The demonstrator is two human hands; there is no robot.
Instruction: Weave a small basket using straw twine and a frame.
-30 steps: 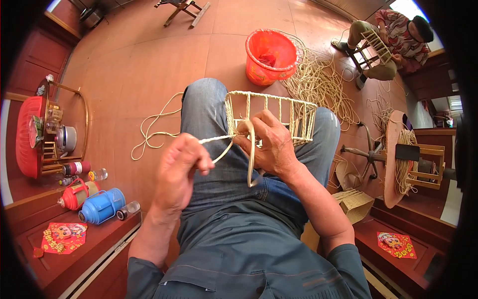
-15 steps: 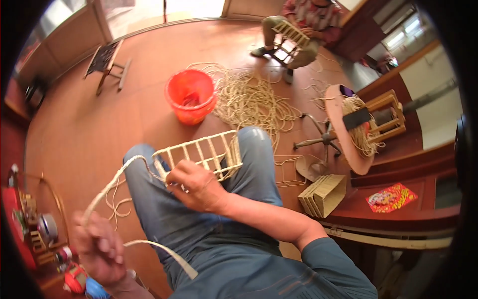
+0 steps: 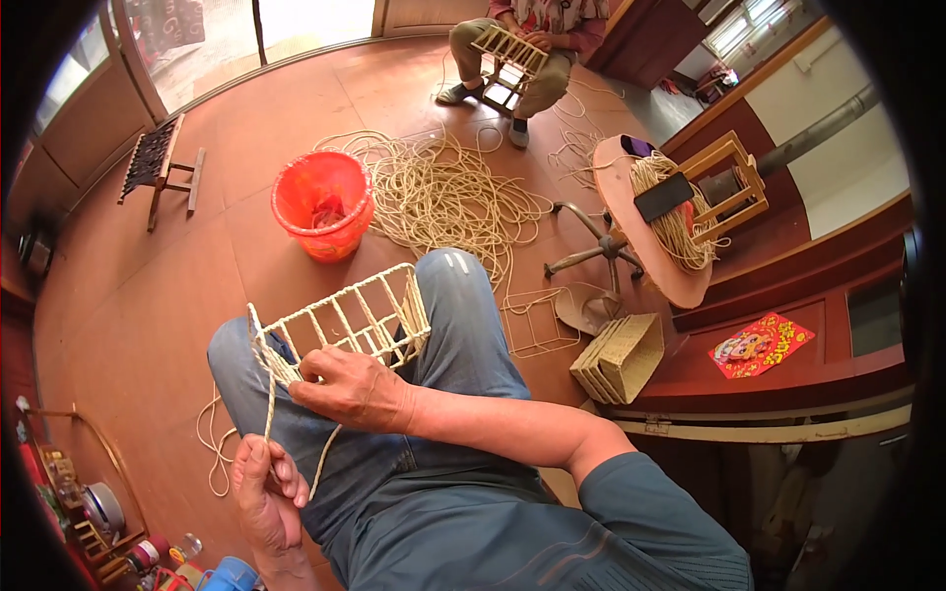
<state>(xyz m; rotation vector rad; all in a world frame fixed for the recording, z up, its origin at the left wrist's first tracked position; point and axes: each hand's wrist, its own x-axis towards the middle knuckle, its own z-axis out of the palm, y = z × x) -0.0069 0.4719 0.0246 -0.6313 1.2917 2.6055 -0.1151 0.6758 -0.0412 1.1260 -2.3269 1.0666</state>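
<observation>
An open basket frame [image 3: 347,311], wrapped in pale twisted cord, rests across my thighs. My right hand [image 3: 353,387] is closed on the frame's near side, close to its left corner. Below that corner, my left hand [image 3: 266,488] pinches a pale cord [image 3: 271,409], which runs up fairly straight to the frame. A loose length of cord [image 3: 323,461] hangs between the two hands. My right fingertips are partly hidden behind the hand.
Beyond my knees stand a red bucket [image 3: 322,212] and a heap of cord [image 3: 443,192]. A person [image 3: 532,59] sits farther off holding a similar frame. To the right are a swivel chair [image 3: 645,231] bearing cord, and stacked woven baskets [image 3: 621,360]. A stool [image 3: 158,167] stands far left.
My left hand has moved right, nearer the frame, and the cord has gone from a wide loop to nearly straight. My right hand stays on the frame. The whole view has shifted.
</observation>
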